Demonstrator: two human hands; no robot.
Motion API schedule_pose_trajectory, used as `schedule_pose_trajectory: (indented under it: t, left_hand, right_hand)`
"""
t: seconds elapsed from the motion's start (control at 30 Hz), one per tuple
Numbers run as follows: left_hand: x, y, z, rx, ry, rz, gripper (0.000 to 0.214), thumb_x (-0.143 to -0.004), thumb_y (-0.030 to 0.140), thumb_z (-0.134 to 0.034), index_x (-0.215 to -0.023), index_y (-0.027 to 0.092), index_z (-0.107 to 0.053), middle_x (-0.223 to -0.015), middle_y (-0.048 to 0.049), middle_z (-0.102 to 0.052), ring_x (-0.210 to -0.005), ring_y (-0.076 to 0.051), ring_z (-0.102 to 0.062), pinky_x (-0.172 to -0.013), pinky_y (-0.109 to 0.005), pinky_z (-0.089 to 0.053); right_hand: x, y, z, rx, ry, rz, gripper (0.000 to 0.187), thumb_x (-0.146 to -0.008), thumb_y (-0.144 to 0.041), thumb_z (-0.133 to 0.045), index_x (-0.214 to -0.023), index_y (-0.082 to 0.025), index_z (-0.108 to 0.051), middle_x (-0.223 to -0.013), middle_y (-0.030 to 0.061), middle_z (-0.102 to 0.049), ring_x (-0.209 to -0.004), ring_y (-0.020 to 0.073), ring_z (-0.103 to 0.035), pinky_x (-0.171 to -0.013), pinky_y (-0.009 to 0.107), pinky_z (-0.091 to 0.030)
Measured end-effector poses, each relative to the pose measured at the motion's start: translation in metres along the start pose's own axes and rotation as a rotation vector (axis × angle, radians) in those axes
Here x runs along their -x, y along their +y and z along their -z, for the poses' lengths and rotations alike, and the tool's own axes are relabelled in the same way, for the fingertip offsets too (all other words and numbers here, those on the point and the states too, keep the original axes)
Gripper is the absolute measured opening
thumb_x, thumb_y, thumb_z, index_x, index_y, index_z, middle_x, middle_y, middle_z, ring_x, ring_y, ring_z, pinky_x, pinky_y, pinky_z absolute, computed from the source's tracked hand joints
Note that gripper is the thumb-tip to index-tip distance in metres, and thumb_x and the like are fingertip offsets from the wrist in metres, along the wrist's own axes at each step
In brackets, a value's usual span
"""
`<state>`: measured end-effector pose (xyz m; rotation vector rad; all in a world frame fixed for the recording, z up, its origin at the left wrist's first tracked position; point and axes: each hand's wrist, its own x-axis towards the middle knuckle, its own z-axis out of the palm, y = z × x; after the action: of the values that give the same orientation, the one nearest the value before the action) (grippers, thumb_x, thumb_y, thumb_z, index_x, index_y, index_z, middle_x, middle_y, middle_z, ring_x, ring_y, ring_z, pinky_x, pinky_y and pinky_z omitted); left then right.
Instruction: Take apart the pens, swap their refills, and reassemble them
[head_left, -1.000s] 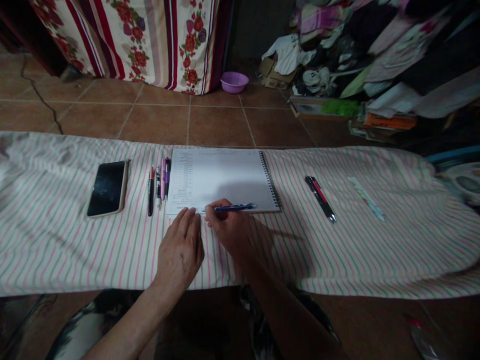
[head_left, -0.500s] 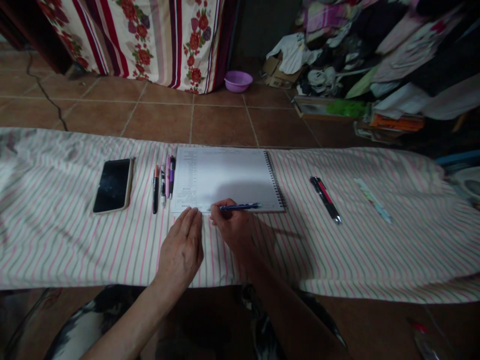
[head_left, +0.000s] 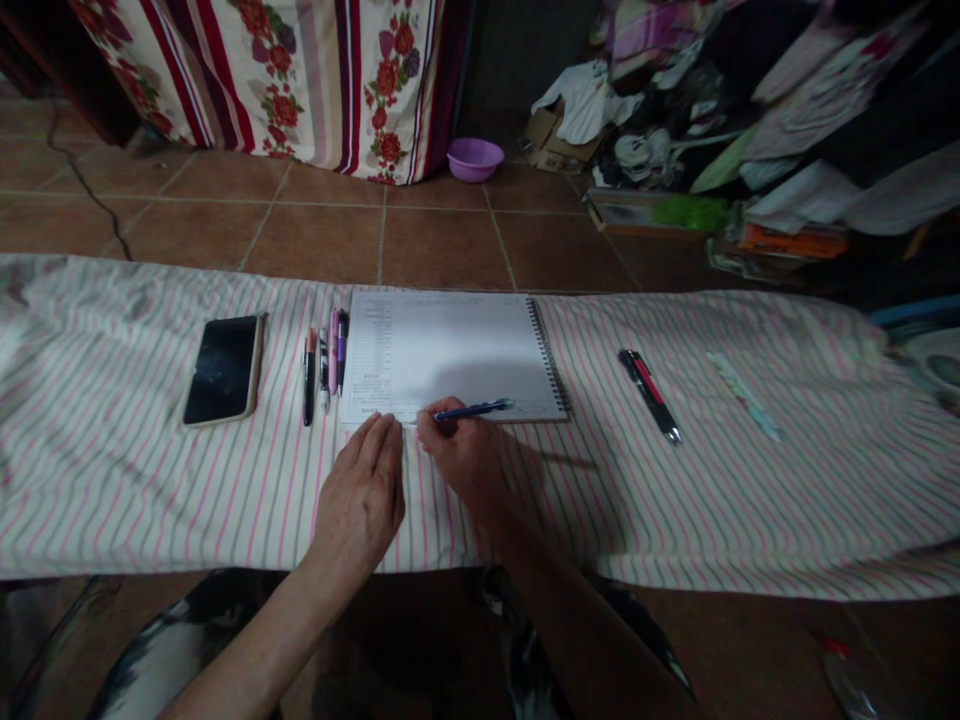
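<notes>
A spiral notebook point(head_left: 450, 350) lies open on the striped cloth point(head_left: 150, 480), its spiral on the right and a printed column down its left side. My right hand point(head_left: 461, 455) is closed round a blue pen point(head_left: 474, 409), whose tip rests at the near edge of the page. My left hand point(head_left: 361, 500) lies flat on the cloth with fingers together and stretched out, fingertips touching the notebook's near left corner.
Several pens point(head_left: 324, 360) lie side by side left of the notebook, and a black phone point(head_left: 222, 369) further left. A red-and-black pen point(head_left: 649, 395) and a pale strip point(head_left: 744, 396) lie to the right. A purple bowl point(head_left: 474, 159), floral fabric point(head_left: 300, 70) and piled clutter point(head_left: 712, 110) stand behind on the tiled floor.
The pen's far end has lifted slightly while my right hand stays at the page edge. The view has shifted a little; my left hand has stayed put.
</notes>
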<state>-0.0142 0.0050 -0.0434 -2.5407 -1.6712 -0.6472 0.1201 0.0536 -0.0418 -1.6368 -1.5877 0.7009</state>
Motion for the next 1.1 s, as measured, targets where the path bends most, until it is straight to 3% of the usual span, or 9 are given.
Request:
schedule_pose_trajectory:
  t: [0.13,0.47,0.63,1.1]
  left_hand:
    - [-0.001,0.0,0.0,0.008,0.006,0.006,0.041,-0.08,0.006,-0.042,-0.12,0.007,-0.048,-0.122,-0.0185,-0.054,-0.119,-0.03,-0.046,-0.096,-0.048,-0.044]
    - [0.001,-0.001,0.0,0.008,-0.024,0.026,0.044,-0.078,0.006,-0.044,-0.122,0.005,-0.048,-0.124,-0.0188,-0.052,-0.121,-0.03,-0.043,-0.1,-0.044,-0.041]
    - [-0.001,-0.001,0.001,0.018,-0.031,0.031,0.044,-0.079,0.007,-0.044,-0.123,0.006,-0.047,-0.124,-0.0182,-0.052,-0.121,-0.029,-0.043,-0.1,-0.044,-0.042]
    - [-0.004,0.002,0.003,-0.012,-0.007,0.042,0.039,-0.08,0.011,-0.045,-0.118,0.005,-0.051,-0.121,-0.0171,-0.055,-0.118,-0.028,-0.046,-0.099,-0.042,-0.042]
  right_hand:
    - [0.001,0.003,0.0,-0.144,-0.001,-0.079,0.018,-0.08,-0.037,-0.049,-0.072,-0.023,-0.057,-0.052,-0.001,-0.065,-0.048,0.0148,-0.063,-0.049,0.022,-0.047]
    - [0.0,0.002,-0.001,0.032,0.032,-0.004,0.018,-0.079,-0.035,-0.05,-0.069,-0.022,-0.056,-0.05,0.0006,-0.064,-0.051,0.0164,-0.064,-0.051,0.022,-0.046]
    - [0.0,-0.002,0.004,-0.19,-0.029,-0.105,0.018,-0.079,-0.036,-0.05,-0.069,-0.022,-0.055,-0.05,-0.0027,-0.063,-0.045,0.0138,-0.062,-0.048,0.021,-0.047]
    - [0.0,-0.004,0.009,-0.302,0.014,-0.133,0.022,-0.08,-0.041,-0.05,-0.075,-0.02,-0.053,-0.052,-0.0026,-0.058,-0.045,0.0114,-0.057,-0.046,0.019,-0.044]
